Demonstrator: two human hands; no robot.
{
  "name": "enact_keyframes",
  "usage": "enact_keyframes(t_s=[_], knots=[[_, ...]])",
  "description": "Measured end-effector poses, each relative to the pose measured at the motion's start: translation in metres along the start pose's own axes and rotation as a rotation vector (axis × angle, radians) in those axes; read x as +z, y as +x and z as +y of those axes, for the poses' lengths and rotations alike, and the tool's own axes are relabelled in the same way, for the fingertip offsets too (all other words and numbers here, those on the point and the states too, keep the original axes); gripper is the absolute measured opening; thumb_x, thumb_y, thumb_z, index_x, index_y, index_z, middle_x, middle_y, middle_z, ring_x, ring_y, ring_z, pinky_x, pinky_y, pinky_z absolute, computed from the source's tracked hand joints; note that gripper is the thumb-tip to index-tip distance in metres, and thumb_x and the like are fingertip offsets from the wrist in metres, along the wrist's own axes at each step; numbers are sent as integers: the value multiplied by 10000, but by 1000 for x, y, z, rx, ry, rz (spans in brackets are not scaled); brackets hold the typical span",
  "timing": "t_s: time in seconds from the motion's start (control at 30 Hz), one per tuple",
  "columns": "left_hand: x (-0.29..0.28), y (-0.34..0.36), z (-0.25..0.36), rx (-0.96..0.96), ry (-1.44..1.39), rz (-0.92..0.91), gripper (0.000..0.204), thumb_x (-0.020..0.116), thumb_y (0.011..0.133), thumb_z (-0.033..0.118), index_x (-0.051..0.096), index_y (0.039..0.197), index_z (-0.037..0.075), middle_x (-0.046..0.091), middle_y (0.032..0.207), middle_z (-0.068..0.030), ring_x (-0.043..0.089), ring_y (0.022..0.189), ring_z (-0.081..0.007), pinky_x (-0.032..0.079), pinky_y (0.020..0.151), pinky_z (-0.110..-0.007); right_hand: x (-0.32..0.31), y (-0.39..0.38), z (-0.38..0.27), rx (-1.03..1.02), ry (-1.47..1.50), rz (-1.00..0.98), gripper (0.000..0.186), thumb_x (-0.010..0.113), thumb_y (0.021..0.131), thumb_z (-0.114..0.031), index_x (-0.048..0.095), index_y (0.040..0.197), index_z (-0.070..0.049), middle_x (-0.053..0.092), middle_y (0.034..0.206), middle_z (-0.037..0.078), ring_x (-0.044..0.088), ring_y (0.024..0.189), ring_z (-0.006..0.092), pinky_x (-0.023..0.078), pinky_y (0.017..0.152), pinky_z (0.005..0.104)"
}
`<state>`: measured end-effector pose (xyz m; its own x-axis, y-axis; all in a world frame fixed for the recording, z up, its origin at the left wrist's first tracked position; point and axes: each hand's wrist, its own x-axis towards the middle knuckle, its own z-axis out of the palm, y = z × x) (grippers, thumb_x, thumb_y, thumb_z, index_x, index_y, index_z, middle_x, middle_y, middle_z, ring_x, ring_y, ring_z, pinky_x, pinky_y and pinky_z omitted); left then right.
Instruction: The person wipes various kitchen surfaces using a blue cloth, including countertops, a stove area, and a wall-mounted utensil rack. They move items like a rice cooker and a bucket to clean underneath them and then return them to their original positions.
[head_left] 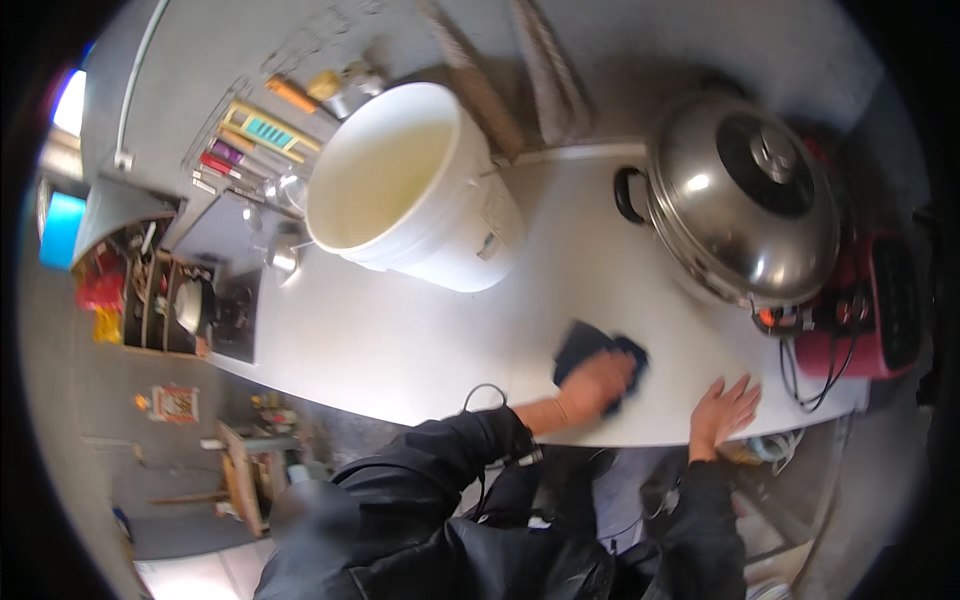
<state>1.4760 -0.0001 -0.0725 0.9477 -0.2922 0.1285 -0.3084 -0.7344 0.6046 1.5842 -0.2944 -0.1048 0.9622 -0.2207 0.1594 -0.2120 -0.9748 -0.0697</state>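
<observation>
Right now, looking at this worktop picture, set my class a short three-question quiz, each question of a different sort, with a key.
1. True or false: the left hand presses a dark cloth on the white counter.
2. Where does the right hand lie? A) on the pot lid B) flat on the counter near its front edge C) inside the bucket
3. Fill in: the steel pot sits to the ______ of the white bucket.

Key: 1 true; 2 B; 3 right.

I'm in a kitchen: my white worktop carries a lidded steel pot on a red cooker, a white bucket, and ladles hang nearby.
</observation>
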Motion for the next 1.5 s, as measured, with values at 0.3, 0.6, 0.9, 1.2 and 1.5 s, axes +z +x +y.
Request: enact_keyframes(t_s=[0.3, 0.6, 0.9, 1.2, 1.5], knots=[[-36, -150, -10, 93, 26, 27, 522, 718, 942, 194, 655, 1445, 71, 549, 1642, -173, 532, 1501, -381, 422, 1214, -564, 8, 4, 6, -7, -78, -20, 643, 565, 1119, -460, 469, 1654, -116, 385, 1741, 217, 321, 1628, 399, 312, 1274, 618], [-171, -359, -150, -1154, 425, 340, 532, 664, 1056, 321, 587, 1567, 192, 408, 1733, -191, 388, 1579, -439, 401, 1150, -739, -24, -11, 2, -38, 71, -205, 701, 601, 1108, -426, 421, 1680, -64, 352, 1745, 276, 307, 1640, 423, 282, 1296, 627], [-111, -211, -83, -447, -69, 226, 498, 674, 1043, 224, 609, 1516, 80, 553, 1590, -248, 516, 1470, -469, 476, 1173, -556, -105, -143, -148, -747, 398, -265, 682, 718, 1035, -243, 466, 1612, 20, 389, 1704, 311, 355, 1594, 476, 288, 1313, 576], [-197, -367, -146, -832, 181, 113, 779, 803, 949, 298, 455, 1605, 64, 415, 1658, -294, 422, 1522, -521, 431, 1223, -589, -164, -219, -307, -1058, 340, -667, 746, 756, 995, -415, 517, 1599, -47, 402, 1690, 298, 361, 1560, 517, 288, 1273, 653], [-207, -445, -148, -1196, 264, -175, 1344, 970, 777, 520, 159, 1773, 126, 51, 1801, -349, 169, 1609, -646, 373, 1261, -650, -84, -296, -318, -1279, 317, -399, 787, 743, 968, -468, 510, 1622, -96, 438, 1704, 183, 357, 1594, 421, 274, 1253, 709]])
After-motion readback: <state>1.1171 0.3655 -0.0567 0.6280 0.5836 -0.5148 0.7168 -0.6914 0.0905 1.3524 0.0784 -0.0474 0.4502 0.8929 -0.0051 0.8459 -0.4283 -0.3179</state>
